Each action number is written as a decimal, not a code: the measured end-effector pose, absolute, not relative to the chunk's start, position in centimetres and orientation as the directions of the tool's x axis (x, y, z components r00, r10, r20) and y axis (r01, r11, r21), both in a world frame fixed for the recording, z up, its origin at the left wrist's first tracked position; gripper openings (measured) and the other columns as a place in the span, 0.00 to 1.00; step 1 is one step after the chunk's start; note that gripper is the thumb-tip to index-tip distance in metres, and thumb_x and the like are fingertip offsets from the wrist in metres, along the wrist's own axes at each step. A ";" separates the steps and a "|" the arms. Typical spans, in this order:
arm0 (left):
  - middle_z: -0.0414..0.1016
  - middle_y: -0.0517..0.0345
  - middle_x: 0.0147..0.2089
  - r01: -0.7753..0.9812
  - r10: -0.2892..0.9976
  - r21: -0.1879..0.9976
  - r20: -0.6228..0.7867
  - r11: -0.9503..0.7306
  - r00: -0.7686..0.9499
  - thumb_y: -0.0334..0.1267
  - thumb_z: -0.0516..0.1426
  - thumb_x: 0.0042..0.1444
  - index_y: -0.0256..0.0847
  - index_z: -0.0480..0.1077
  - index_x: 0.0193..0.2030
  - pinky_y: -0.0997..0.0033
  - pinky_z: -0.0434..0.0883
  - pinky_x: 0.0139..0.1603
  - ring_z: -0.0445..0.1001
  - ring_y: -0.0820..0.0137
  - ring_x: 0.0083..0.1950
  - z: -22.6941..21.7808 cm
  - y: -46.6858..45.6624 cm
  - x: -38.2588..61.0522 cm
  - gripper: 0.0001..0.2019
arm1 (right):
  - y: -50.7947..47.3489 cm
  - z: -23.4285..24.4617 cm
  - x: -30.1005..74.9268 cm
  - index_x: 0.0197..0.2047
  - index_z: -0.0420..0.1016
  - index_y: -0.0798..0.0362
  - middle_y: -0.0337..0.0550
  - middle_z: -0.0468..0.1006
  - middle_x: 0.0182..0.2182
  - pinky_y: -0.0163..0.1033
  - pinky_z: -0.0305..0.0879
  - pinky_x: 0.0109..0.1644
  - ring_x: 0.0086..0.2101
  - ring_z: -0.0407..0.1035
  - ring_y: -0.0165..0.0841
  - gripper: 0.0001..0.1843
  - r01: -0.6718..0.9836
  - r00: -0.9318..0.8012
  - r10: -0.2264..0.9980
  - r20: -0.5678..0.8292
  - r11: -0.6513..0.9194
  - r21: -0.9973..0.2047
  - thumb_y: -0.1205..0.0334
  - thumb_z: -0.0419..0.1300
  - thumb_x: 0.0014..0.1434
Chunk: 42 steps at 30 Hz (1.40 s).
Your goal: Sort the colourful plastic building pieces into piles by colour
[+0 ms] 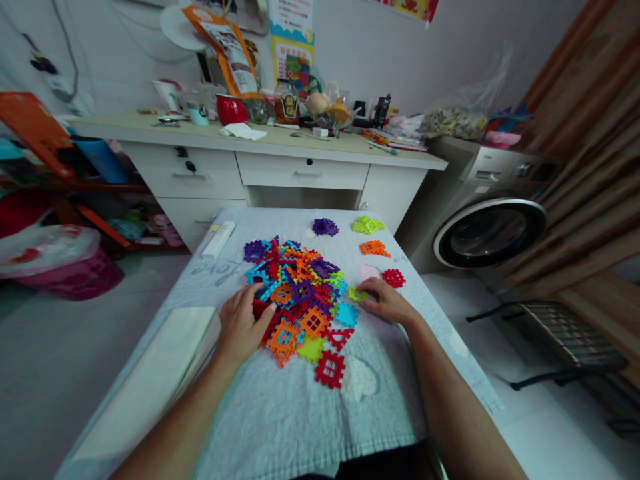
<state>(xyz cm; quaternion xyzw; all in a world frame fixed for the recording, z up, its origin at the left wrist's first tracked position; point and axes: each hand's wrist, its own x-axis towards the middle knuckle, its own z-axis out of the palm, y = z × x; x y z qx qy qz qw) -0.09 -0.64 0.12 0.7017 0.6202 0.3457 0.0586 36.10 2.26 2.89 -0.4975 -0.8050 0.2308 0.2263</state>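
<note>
Four single-colour clusters lay toward two o'clock; most interlocking tiles were left heaped. Left hand lay open; right hand pinched a lime tile.

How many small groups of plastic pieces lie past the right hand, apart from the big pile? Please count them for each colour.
Purple group: 1
Yellow-green group: 1
Orange group: 1
Red group: 1
Total: 4 groups; the single pieces within them cannot be counted surely.
</note>
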 end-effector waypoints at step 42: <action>0.70 0.48 0.57 0.830 0.916 0.522 0.400 -0.198 -0.034 0.52 0.51 0.60 0.44 0.66 0.56 0.50 0.62 0.61 0.67 0.55 0.59 -0.8 0.3 -0.4 0.21 | 27.1 3.5 33.8 0.31 0.67 0.55 0.30 0.67 0.17 0.31 0.71 0.23 0.17 0.68 0.26 0.11 -0.054 0.583 0.783 -0.215 -0.227 -0.972 0.79 0.62 0.49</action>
